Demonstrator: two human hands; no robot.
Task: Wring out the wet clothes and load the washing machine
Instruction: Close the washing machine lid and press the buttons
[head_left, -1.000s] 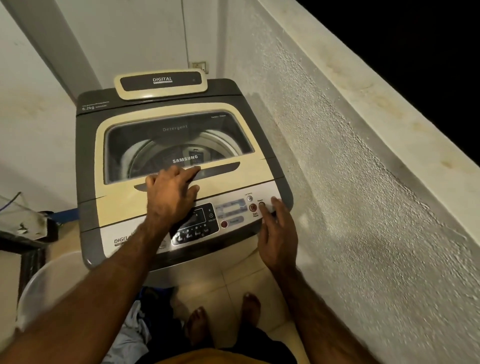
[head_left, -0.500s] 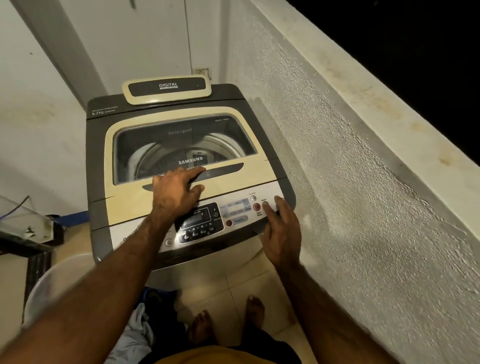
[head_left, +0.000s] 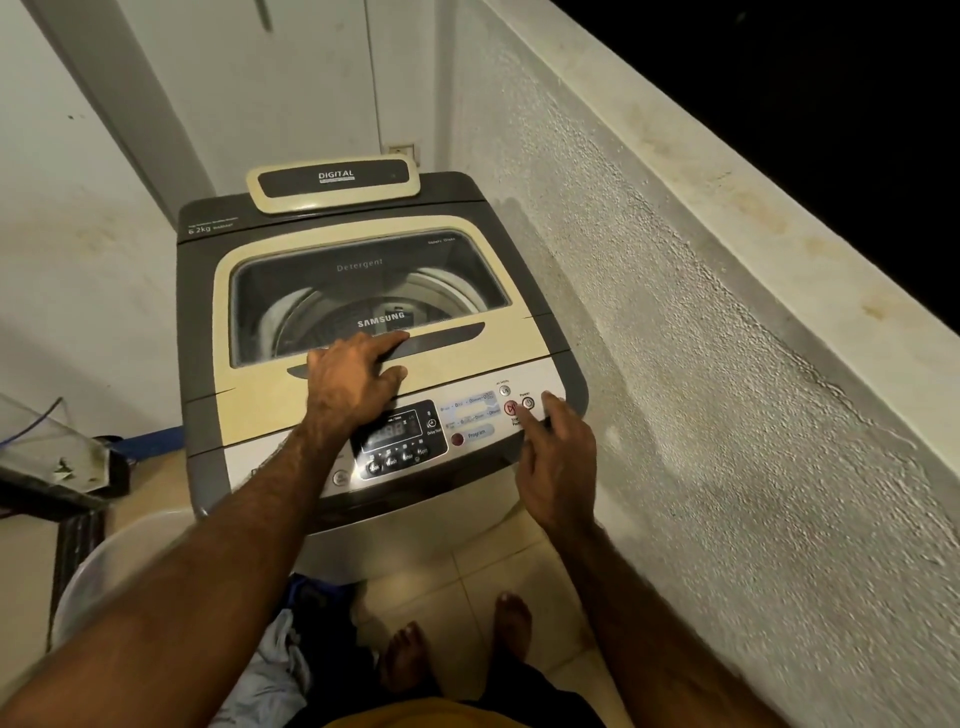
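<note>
Cream plastic forms the lid (head_left: 467, 366) of the washing machine (head_left: 363, 525), which is down. My left grip (head_left: 353, 371) lies on it released, fingertips at the dark handle recess (head_left: 447, 335), curled round nothing. My right grip (head_left: 561, 457) hovers loose and empty over the control panel (head_left: 467, 418), one finger just beside the power button (head_left: 528, 404); I cannot tell whether it touches.

The wet clothes (head_left: 283, 657) are not in the drum. They lie heaped by the pale tub (head_left: 98, 561) on the floor (head_left: 467, 569), near my bare feet (head_left: 511, 618).

The main risk, I judge, is order: a press on start now would run an empty drum. If I lift the lid with fingertips only, it may slip and drop. Dripping cloth carried over the panel could wet the buttons, and water on the tiles could make me slip.
</note>
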